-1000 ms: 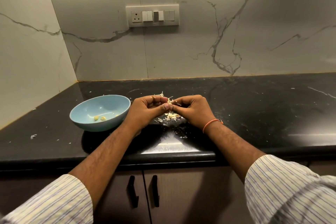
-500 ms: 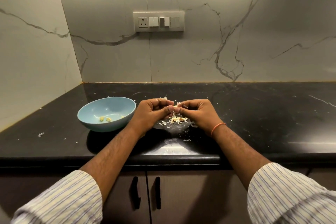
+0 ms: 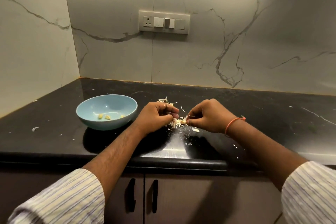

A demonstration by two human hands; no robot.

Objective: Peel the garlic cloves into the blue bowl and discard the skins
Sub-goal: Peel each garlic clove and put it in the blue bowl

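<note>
A: Where's the garlic?
B: A garlic clove (image 3: 182, 121) sits pinched between both hands above the black desk (image 3: 54, 114). The left hand (image 3: 157, 117) curls around papery skins (image 3: 173, 122); the right hand (image 3: 209, 116) nips the clove's end.
A: And the blue bowl (image 3: 107, 112)?
B: Just left of the left hand, holding a few peeled cloves (image 3: 104, 116).

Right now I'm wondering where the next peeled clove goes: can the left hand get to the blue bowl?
Probably yes. The left hand works just right of the blue bowl, with only bare black counter between them, though its grip is busy with garlic skins.
</note>
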